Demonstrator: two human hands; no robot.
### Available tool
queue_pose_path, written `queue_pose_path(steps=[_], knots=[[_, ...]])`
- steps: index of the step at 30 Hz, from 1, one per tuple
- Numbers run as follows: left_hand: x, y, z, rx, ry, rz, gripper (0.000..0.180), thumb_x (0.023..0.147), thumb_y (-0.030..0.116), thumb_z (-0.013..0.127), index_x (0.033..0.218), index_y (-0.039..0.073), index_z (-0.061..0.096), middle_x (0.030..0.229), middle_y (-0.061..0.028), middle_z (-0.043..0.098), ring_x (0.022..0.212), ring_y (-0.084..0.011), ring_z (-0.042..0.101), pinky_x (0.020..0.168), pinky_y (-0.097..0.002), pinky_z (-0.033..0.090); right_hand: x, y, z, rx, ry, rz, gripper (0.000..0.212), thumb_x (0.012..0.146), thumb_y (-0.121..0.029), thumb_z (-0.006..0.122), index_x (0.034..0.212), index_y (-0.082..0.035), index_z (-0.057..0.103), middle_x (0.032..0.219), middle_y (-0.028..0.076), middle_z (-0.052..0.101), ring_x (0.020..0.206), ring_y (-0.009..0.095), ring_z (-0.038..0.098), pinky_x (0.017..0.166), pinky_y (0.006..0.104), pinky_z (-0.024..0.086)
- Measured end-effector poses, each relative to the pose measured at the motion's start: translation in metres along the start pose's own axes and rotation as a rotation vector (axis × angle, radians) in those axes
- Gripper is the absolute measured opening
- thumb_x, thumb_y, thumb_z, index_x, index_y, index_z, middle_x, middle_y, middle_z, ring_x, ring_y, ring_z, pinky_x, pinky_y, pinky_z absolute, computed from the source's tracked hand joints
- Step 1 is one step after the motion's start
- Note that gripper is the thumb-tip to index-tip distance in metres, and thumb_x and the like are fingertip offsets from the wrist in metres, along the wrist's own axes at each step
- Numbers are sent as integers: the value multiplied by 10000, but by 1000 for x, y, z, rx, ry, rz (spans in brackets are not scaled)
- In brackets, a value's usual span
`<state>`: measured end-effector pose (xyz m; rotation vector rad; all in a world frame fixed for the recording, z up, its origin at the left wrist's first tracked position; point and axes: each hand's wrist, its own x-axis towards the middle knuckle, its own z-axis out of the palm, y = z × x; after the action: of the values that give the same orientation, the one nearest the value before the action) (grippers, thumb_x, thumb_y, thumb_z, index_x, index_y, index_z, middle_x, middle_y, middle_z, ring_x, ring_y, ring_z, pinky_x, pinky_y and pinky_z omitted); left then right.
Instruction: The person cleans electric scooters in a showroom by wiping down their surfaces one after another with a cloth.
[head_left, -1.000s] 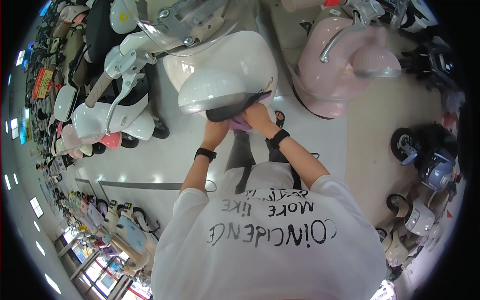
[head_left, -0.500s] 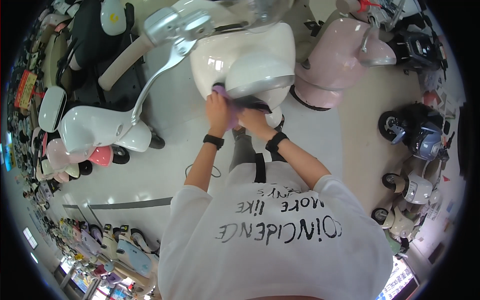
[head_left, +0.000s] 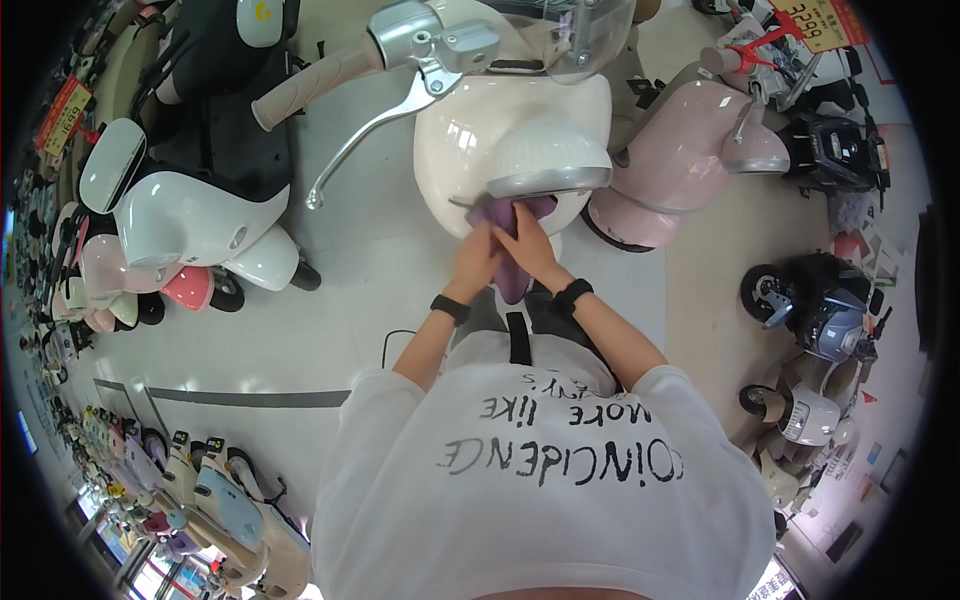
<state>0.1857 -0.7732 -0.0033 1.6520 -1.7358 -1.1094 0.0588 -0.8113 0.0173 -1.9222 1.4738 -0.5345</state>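
A purple cloth (head_left: 514,284) is bunched against the front of a cream scooter (head_left: 450,140), just below its headlight with the silver rim (head_left: 550,181). My right hand (head_left: 530,246) holds the cloth against the panel under that rim, its fingers pointing up. My left hand (head_left: 476,262) is close beside it, fingers closed on the cloth's left part, which is slightly blurred. One end of the cloth hangs down between my wrists. Each wrist wears a black band.
The scooter's beige handlebar grip (head_left: 318,88) and silver brake lever (head_left: 365,140) jut out at upper left. A white scooter (head_left: 190,220) stands to the left, a pink scooter (head_left: 665,150) to the right. A dark scooter (head_left: 820,290) is farther right.
My hands have come closer together. The right hand has risen to just under the headlight; the left has moved right relative to the panel. More cloth hangs down, and the whole view has shifted.
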Motion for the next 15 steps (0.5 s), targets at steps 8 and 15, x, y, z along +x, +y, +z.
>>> queue_pose_path(steps=[8, 15], knots=[[16, -25, 7, 259, -314, -113, 339, 648, 190, 556, 938, 14, 537, 869, -189, 584, 819, -359, 562, 699, -423, 456, -14, 53, 12, -64, -335, 187, 262, 786, -136, 458, 1024, -26, 452, 886, 238, 569, 815, 399, 540, 679, 472, 422], [-31, -57, 95, 306, -773, -12, 364, 690, 326, 579, 880, 16, 588, 931, -188, 594, 841, -320, 584, 740, -396, 457, -63, 117, 3, 76, -592, 192, 211, 767, -189, 563, 858, -5, 511, 830, 209, 590, 785, 346, 570, 659, 414, 434]])
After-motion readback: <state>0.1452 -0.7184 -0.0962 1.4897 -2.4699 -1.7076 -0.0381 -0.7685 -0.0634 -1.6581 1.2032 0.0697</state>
